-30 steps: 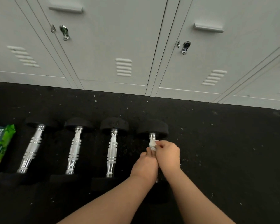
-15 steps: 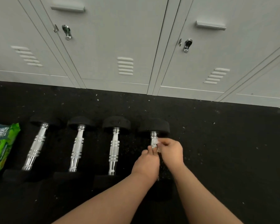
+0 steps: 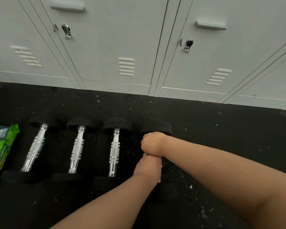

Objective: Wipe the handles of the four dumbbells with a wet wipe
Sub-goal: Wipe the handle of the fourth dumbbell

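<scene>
Four dumbbells with chrome handles and black heads lie side by side on the black floor: the first (image 3: pixel 35 147), second (image 3: pixel 76 149), third (image 3: pixel 114 150) and fourth (image 3: pixel 155 127). Both hands are on the fourth one and hide its handle. My right hand (image 3: pixel 153 143) is curled round the handle's far end, just below the far head, with its wrist turned over. The white wet wipe lies hidden under its fingers. Touching it from the near side, my left hand (image 3: pixel 147 166) grips the lower part of the handle.
A green pack of wipes (image 3: pixel 0 146) lies at the left edge beside the first dumbbell. Grey lockers (image 3: pixel 106 47) stand along the far side of the floor. Bare black speckled floor (image 3: pixel 221 129) stretches to the right of the fourth dumbbell.
My right hand has turned over and closed round the handle's far end, covering the wipe that showed before. My right forearm now reaches in from the right. My left hand keeps its hold.
</scene>
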